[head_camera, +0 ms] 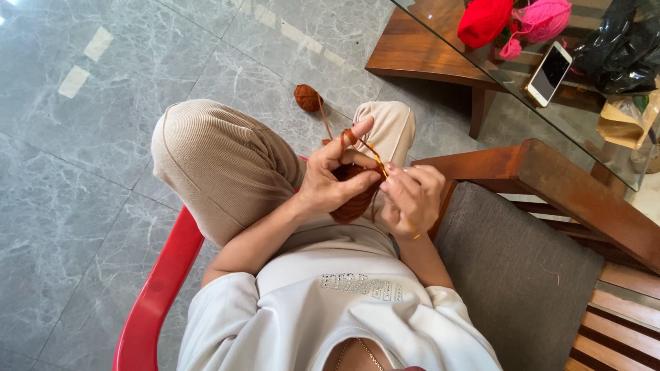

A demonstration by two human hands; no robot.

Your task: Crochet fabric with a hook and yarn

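Her left hand [333, 180] pinches the rust-brown crochet piece [354, 199], yarn looped over its raised forefinger, while her right hand [411, 196] grips the hook [377, 159], the yarn ball [308, 97] lying on the floor [82, 172].

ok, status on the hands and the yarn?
Left hand holds the brown crochet piece, strand over its forefinger. Right hand grips the hook. Yarn ball on the floor, strand running free.

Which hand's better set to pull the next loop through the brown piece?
Likely right. The right hand grips the crochet hook with its tip at the brown crochet piece. The left hand holds that piece, with the yarn strand over its raised index finger.
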